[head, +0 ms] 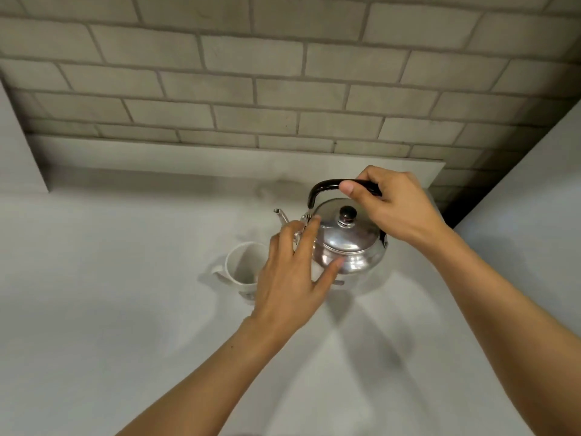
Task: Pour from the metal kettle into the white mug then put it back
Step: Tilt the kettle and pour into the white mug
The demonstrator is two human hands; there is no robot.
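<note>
Wide bare stretches of the pale grey countertop lie open left and front – the only things standing on it are the shiny metal kettle and, just beside its spout, the white ceramic mug; the grey brick wall closes the back

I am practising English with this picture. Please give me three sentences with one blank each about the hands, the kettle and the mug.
1. The right hand grips the kettle's black ____.
2. The left hand rests against the metal ____.
3. The white mug stands to the ____ of the kettle.

Missing words: handle; kettle; left
</note>
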